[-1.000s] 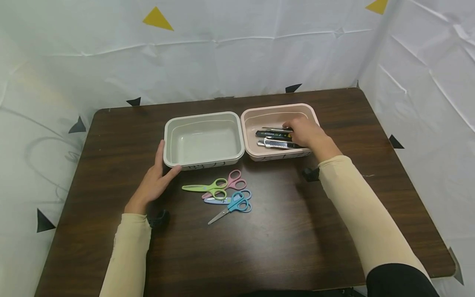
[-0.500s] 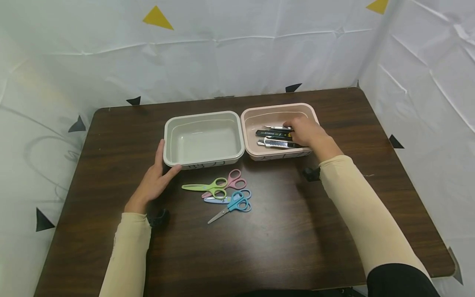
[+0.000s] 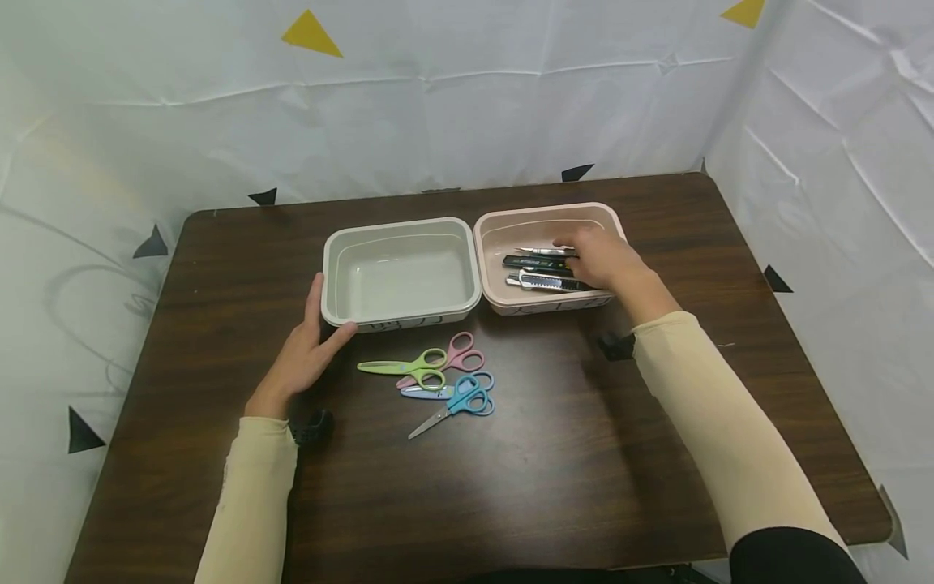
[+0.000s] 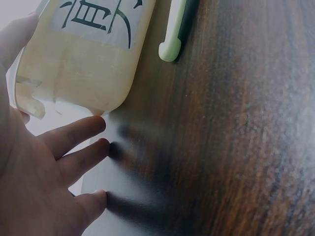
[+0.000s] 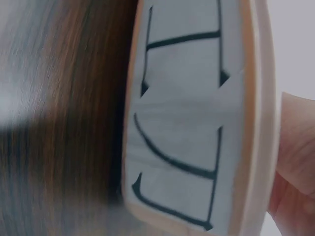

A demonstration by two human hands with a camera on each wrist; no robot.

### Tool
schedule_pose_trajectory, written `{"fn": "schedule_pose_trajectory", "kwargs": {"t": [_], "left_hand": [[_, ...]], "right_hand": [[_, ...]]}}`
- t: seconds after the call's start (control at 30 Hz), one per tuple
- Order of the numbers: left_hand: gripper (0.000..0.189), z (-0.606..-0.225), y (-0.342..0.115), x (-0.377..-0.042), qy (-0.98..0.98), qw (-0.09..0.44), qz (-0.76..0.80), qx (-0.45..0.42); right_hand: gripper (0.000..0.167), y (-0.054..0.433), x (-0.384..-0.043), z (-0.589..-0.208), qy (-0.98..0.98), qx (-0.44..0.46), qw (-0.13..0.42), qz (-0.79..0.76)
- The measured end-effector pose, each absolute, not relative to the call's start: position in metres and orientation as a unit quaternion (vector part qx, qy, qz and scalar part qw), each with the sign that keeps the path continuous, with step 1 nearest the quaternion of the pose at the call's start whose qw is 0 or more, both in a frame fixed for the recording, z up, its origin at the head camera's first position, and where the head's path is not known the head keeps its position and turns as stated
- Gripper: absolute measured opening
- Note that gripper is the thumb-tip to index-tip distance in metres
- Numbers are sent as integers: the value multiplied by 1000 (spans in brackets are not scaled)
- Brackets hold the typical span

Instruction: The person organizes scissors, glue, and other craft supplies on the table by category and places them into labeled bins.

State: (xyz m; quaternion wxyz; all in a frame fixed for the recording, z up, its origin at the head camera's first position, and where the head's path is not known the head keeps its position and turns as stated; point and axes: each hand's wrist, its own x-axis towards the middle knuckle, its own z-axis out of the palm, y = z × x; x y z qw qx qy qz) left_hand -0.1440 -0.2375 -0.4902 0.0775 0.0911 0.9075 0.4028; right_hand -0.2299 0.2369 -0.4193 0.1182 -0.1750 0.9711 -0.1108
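Silver-bodied cutter [image 3: 546, 281]: inside the pink tray [image 3: 525, 231], near the front wall. Directly behind, find the dark cutter [image 3: 536, 263] and, farther back, the slim knife [image 3: 536, 251]. Note the long axes: roughly parallel, left to right across the tray. Key relation: left ends in plain view, pointing away from the right hand [image 3: 601, 259]; right ends at or under its fingers. Treat the right hand as the nearer; left hand [image 3: 301, 357] well apart, with a second tray between.

Right-hand fingers: down inside the pink tray, tips hidden. Impossible to tell from the head or right wrist view whether pinching a tool or merely touching.

Left-hand fingers: spread, around the near left corner of the grey-green tray [image 3: 409, 276]; thumb at the front edge. Grey-green tray: just beside the pink tray, rims meeting or nearly so.

In front of the grey-green tray, locate a loose cluster: green scissors [image 3: 416, 367] over pink scissors [image 3: 452, 354], blue scissors [image 3: 460, 402] over pale-blue scissors [image 3: 426, 393]. Underneath all: dark wood-grain table [image 3: 547, 470]. Beyond: white sheeting [image 3: 438, 130].
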Motion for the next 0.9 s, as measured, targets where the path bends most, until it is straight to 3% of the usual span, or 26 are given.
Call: {"fn": "schedule_pose_trajectory", "kwargs": {"t": [0.27, 0.43, 0.7, 0.9], "left_hand": [[91, -490, -236, -143, 908, 81, 402, 89], [90, -491, -236, -143, 907, 81, 405, 88], [90, -490, -236, -141, 907, 84, 403, 85], [90, -490, -234, -141, 907, 87, 403, 83]], "right_hand": [[40, 228, -220, -406, 970, -193, 64, -130], [36, 221, -207, -391, 979, -151, 5, -139], [27, 202, -173, -370, 961, -99, -148, -212], [20, 178, -144, -376, 905, -199, -265, -266]]}}
